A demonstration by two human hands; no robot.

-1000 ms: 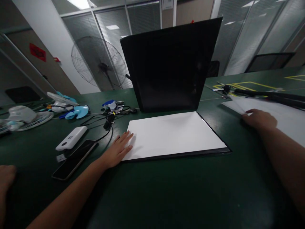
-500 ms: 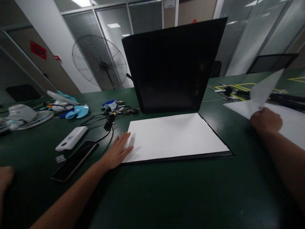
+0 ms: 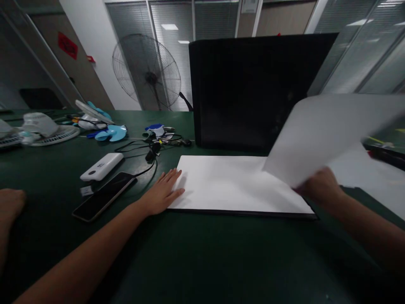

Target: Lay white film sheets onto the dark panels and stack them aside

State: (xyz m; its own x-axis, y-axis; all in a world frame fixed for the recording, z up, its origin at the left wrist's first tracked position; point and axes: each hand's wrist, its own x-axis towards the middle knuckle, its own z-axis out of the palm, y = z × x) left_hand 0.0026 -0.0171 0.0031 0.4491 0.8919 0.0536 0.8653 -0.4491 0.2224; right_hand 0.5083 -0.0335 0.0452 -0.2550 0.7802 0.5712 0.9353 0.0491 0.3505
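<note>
My left hand (image 3: pixel 163 192) lies flat with fingers spread on the left edge of a white sheet (image 3: pixel 228 183) resting in an open black folder, whose lid (image 3: pixel 253 90) stands upright behind it. My right hand (image 3: pixel 319 188) is closed on the lower corner of a second white paper sheet (image 3: pixel 329 133), held tilted in the air over the folder's right side. More white paper (image 3: pixel 376 179) lies on the table at the right.
On the green table (image 3: pixel 202 253) to the left lie a black phone (image 3: pixel 103 196), a white power bank (image 3: pixel 101 166), cables (image 3: pixel 148 152), blue fan blades (image 3: pixel 110 134) and a fan grille (image 3: pixel 57 136). A standing fan (image 3: pixel 147 71) is behind. Another person's hand (image 3: pixel 9 204) rests at the far left.
My right hand picked a sheet off the pile at the right and carried it left, over the folder. My left hand stayed on the folder's sheet.
</note>
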